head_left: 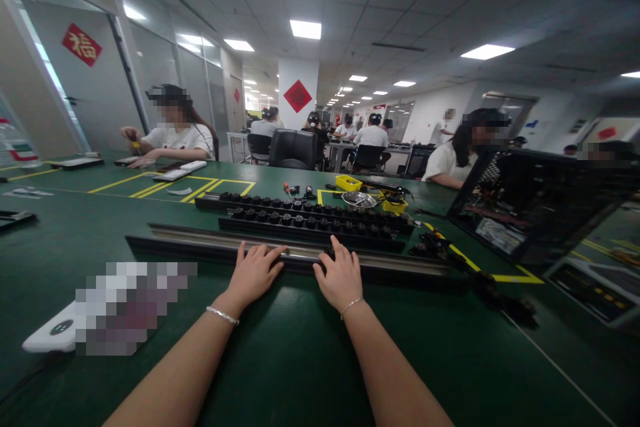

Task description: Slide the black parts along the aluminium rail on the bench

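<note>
My left hand [254, 273] and my right hand [340, 275] rest side by side on a long black rail [210, 243] with a silvery channel, lying across the green table [310, 353]. Both hands lie palm down with fingers stretched over the rail's near edge, holding nothing. Each wrist wears a thin bracelet. Just beyond the rail lie two long black strips [305, 213] studded with round black knobs.
A white phone [53, 335] lies at the near left. A yellow box [349, 182], a metal bowl [359, 199] and small tools sit behind the strips. An open black computer case [530, 210] stands at right. Other people sit at the tables beyond.
</note>
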